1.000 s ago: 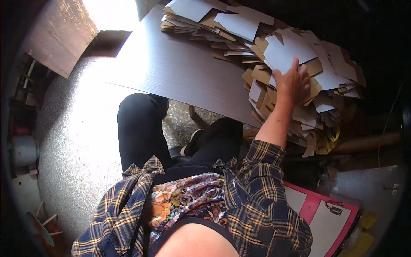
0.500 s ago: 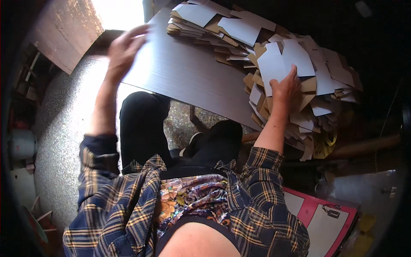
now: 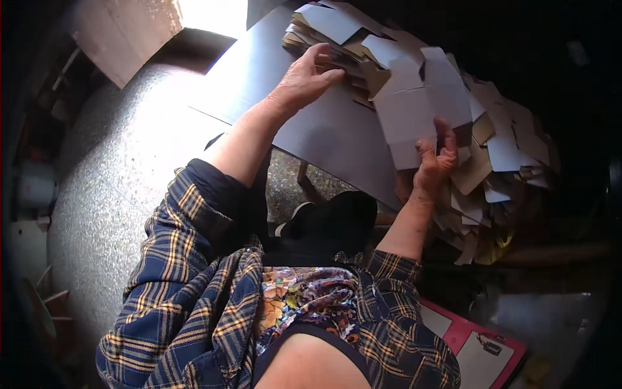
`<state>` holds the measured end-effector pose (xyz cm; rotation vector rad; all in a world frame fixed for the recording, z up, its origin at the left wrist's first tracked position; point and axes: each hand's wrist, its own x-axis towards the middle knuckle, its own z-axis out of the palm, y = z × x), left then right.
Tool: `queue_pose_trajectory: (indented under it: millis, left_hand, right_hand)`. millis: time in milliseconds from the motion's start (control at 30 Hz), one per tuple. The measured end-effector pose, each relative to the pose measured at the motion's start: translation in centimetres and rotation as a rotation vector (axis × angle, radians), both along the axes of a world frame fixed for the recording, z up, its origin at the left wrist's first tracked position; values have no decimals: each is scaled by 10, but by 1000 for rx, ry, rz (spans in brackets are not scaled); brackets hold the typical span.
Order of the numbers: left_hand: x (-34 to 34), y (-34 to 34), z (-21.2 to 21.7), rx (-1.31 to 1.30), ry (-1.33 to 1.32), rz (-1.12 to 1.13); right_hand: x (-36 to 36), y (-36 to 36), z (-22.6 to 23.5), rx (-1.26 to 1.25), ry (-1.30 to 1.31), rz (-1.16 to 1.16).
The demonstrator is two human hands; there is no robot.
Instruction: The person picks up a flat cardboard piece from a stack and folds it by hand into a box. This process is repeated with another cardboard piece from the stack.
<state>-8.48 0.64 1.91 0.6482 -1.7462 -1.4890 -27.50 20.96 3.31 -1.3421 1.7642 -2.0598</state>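
Observation:
My right hand (image 3: 434, 162) grips a white carton blank (image 3: 421, 107) by its lower right part, thumb on the near face. The blank is tilted above the table (image 3: 350, 139), with crease lines and flaps along its far edge. To its left, my left hand (image 3: 304, 81) is raised over the table with fingers apart and nothing in them. Those fingers are near the carton's flaps and the stacked blanks behind; I cannot tell whether they touch. A heaped pile of white and brown carton blanks (image 3: 512, 136) lies beyond and right of my right hand.
More blanks are stacked at the table's far side (image 3: 330, 24). A worn wooden panel (image 3: 126, 35) stands at upper left, over the speckled floor (image 3: 103, 175). A pink-bordered flat item (image 3: 483, 353) lies at lower right. My legs are below the table's near edge.
My right hand has lifted the carton blank off the pile and drawn it nearer, tilting it. My left hand has swung right from the table's left side toward the blank.

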Motion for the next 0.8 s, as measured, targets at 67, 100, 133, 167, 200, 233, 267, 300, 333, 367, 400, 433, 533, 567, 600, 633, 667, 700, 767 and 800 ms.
queue_pose_trajectory:
  millis: [67, 100, 133, 167, 200, 233, 267, 300, 333, 367, 400, 433, 533, 567, 600, 633, 667, 700, 767, 800]
  left_hand:
    - [7, -2, 5, 177, 52, -89]
    - [9, -1, 8, 354, 113, -188]
    - [8, 1, 7, 396, 157, -172]
    - [10, -1, 3, 397, 156, -164]
    - [10, -5, -1, 449, 152, -242]
    - [12, -6, 1, 499, 148, -318]
    - [12, -3, 2, 485, 146, -265]
    - [12, -2, 3, 485, 145, -261]
    - [13, -2, 2, 360, 110, -234]
    - [13, -2, 2, 235, 75, -208]
    - [13, -1, 1, 236, 75, -206]
    - [11, 1, 2, 213, 87, -165]
    - [5, 7, 5, 194, 74, -148]
    - [5, 8, 8, 197, 49, -171]
    - [5, 11, 10, 198, 50, -171]
    - [7, 12, 11, 180, 35, -212]
    - [8, 13, 12, 161, 20, -254]
    - [9, 13, 12, 161, 19, -253]
    - [11, 14, 13, 222, 49, -283]
    - [11, 14, 14, 223, 49, -284]
  right_hand:
    - [22, -4, 3, -10, -88, 85]
    - [28, -7, 2, -19, -169, 158]
    - [29, -10, 0, 18, -161, 212]
    - [30, -13, -3, 20, -164, 219]
    - [31, -15, -7, 55, -183, 242]
    - [31, -18, -10, 88, -202, 266]
    - [31, -20, -11, 108, -198, 295]
    - [31, -23, -12, 108, -200, 298]
    - [34, -26, -12, 161, -168, 276]
    - [36, -29, -13, 214, -135, 253]
    - [36, -33, -15, 215, -136, 255]
    - [34, -36, -18, 221, -128, 247]
    - [28, -44, -19, 239, -224, 146]
    - [27, -47, -17, 249, -326, 53]
    - [26, -49, -16, 251, -326, 53]
    - [29, -52, -13, 226, -332, -6]
    - [31, -55, -12, 200, -339, -65]
    - [31, -58, -13, 199, -339, -64]
    - [34, -61, -13, 45, -273, -137]
    - [36, -60, -11, 45, -272, -138]
